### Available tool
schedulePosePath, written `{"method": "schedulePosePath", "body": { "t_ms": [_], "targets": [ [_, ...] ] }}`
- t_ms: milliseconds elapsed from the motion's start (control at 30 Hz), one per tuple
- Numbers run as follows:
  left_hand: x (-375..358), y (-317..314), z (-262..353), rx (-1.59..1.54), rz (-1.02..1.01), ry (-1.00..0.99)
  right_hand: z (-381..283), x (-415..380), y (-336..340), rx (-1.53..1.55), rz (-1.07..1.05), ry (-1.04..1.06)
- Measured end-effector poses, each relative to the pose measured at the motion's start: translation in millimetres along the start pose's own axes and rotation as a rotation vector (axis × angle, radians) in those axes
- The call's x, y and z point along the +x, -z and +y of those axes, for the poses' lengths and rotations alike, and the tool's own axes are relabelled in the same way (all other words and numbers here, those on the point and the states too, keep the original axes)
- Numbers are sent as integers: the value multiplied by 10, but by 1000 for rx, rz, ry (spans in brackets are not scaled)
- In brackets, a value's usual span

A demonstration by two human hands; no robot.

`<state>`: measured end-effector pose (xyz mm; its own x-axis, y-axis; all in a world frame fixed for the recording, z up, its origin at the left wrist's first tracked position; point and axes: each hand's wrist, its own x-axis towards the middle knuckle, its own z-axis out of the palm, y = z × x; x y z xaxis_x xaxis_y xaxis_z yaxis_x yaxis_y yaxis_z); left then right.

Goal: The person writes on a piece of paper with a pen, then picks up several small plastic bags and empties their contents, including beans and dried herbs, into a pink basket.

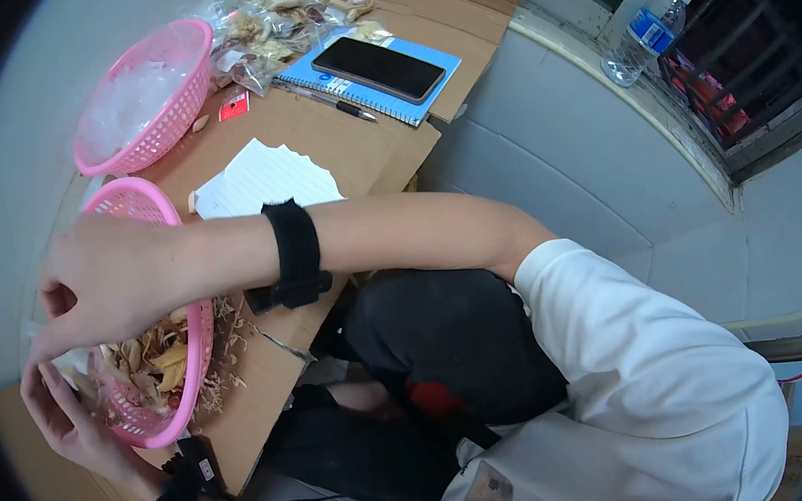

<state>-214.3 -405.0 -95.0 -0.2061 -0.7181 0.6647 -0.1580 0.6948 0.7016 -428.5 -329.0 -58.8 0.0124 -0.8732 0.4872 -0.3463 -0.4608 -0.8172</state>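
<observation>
My right hand (114, 278) reaches across the near pink basket (200, 342), its thumb and a finger closed in a pinch; what they hold is hidden. Below it, at the basket's left side, my left hand (79, 431) has bent fingers closed on a clear plastic bag (77, 364), partly hidden and blurred. The fingertips of both hands are close together. Dried brown and yellowish pieces (168, 362) lie in the basket.
Another pink basket (145, 145) holds clear plastic. Filled bags (278, 26) lie beyond torn paper (264, 179), near a red packet (234, 107). A phone (379, 67) rests on a blue notebook (445, 58) beside a pen (354, 110). A bottle (646, 38) stands on the sill.
</observation>
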Motion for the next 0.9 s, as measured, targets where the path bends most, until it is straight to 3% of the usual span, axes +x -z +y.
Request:
{"method": "schedulePosePath", "body": {
  "t_ms": [100, 167, 267, 333, 367, 467, 500, 633, 700, 733, 800, 833, 900],
  "targets": [
    [2, 82, -87, 57, -85, -20, 79, -10, 69, 7, -77, 172],
    [-16, 9, -50, 27, -144, -24, 52, -78, 153, 309, -422, -117],
    [-44, -191, 178, 5, -22, -81, 21, -143, 140, 532, -436, -190],
    [-13, 32, -72, 15, -18, -158, 16, -139, 81, 548, -417, -168],
    [17, 86, -130, -262, -167, -205, 4, -142, 54, 527, -359, -81],
    [-112, 94, -83, -20, -166, -75, -26, -131, -67, 369, -185, 129],
    [-70, 220, -158, -45, -293, -76, -36, -125, -88, 229, -73, 250],
    [-99, 340, -333, -149, -387, -10, -79, -131, -101, 123, -91, 253],
    [-184, 191, -228, -57, -161, 74, -123, -160, -86, 74, -77, 249],
    [-174, 222, -227, -56, -158, 77, -111, -152, -103, 75, -82, 248],
    [-131, 299, -218, -170, -390, 138, -61, -124, -154, 164, -26, 253],
    [-137, 295, -219, -169, -389, 140, -31, -104, -194, 165, -28, 252],
    [-132, 258, -222, -492, -335, 195, -20, -67, -245, -26, -9, 265]
  ]
}}
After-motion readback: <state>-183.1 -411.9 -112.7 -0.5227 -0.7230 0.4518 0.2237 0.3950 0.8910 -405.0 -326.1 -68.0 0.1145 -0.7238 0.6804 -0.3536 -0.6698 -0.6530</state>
